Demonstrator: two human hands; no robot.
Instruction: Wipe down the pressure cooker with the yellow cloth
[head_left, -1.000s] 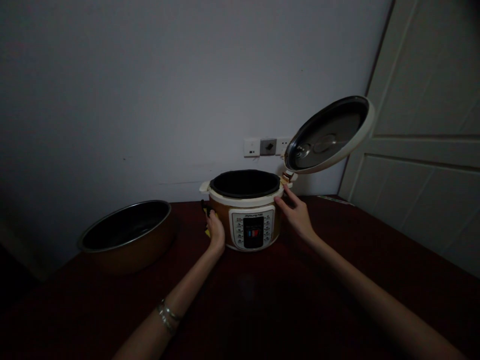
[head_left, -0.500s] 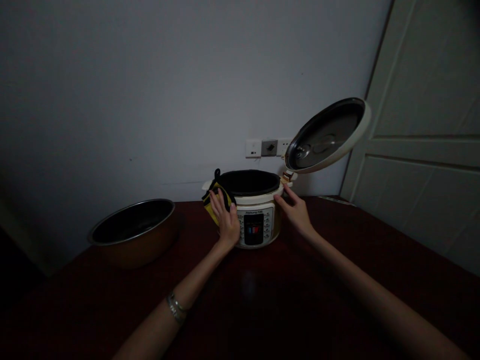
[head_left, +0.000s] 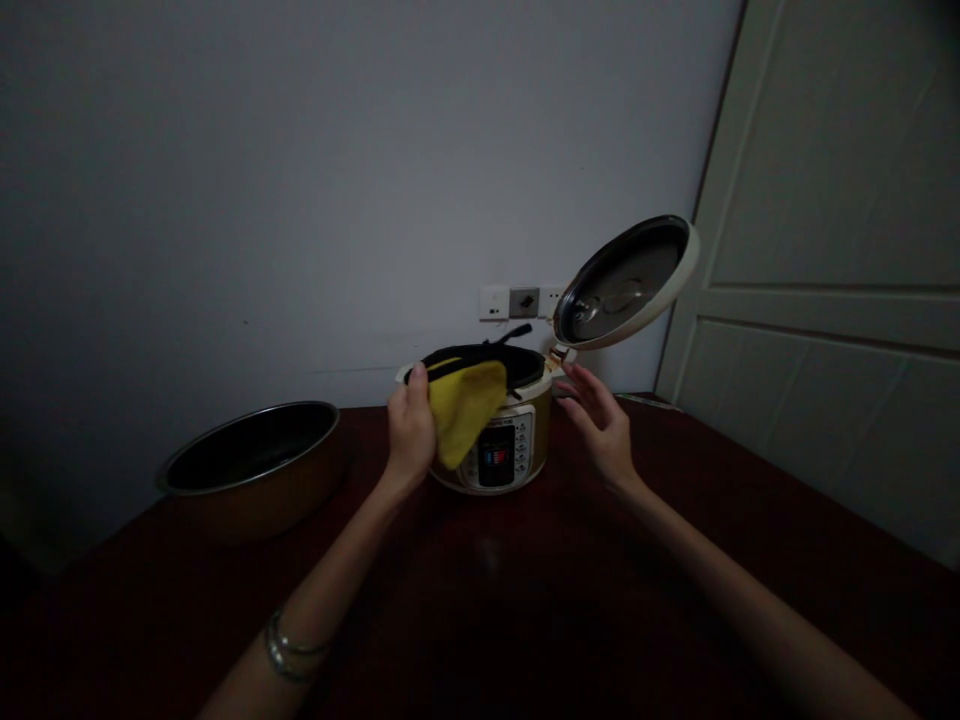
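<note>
A white and gold electric cooker (head_left: 538, 440) stands on the dark red table, its round lid (head_left: 630, 285) raised to the right on its hinge. My left hand (head_left: 411, 425) grips a yellow cloth with black edging (head_left: 469, 405) at the cooker's left side. The cloth hangs over the front rim and hides part of the control panel (head_left: 496, 455); its black loop sticks up above the pot opening. At the right side, near the hinge, my right hand (head_left: 600, 425) holds nothing, with its fingers apart. Whether its fingertips touch the cooker I cannot tell.
A deep inner pot (head_left: 255, 500) with a dark inside and brownish outside sits on the table (head_left: 480, 620) to the left. Wall sockets (head_left: 523, 302) are behind the cooker. A pale panelled door (head_left: 817, 330) stands at the right.
My left hand has shifted left and turned, and the cloth has spread out to show its yellow side. My right hand has moved slightly off the rim. The view has shifted a little.
</note>
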